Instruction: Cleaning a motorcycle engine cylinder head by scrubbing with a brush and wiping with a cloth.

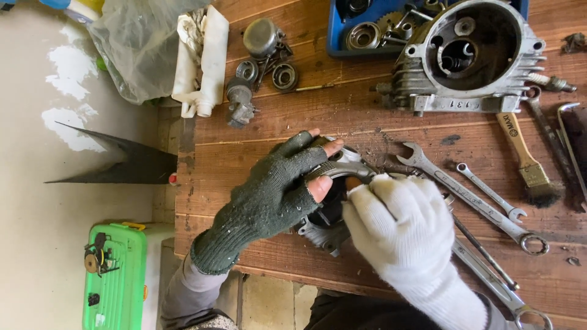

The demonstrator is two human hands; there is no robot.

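Observation:
My left hand (278, 189), in a dark green fingerless glove, lies over a round metal engine part (330, 223) on the wooden workbench (257, 137), fingers curled round its upper rim. My right hand (400, 223), in a white knit glove, grips the same part from the right, its fingertips at the rim beside my left thumb. Most of the part is hidden under both hands. A curved metal edge of the engine part (351, 165) shows above my fingers.
A large finned engine casing (468, 55) lies at the back right, before a blue tray (336, 33) of gears. Spanners (471, 198) and a brush (526, 162) lie right of my hands. Bearings (284, 76), a white tube (211, 61) and a plastic bag (137, 46) sit back left. A green box (116, 275) stands below.

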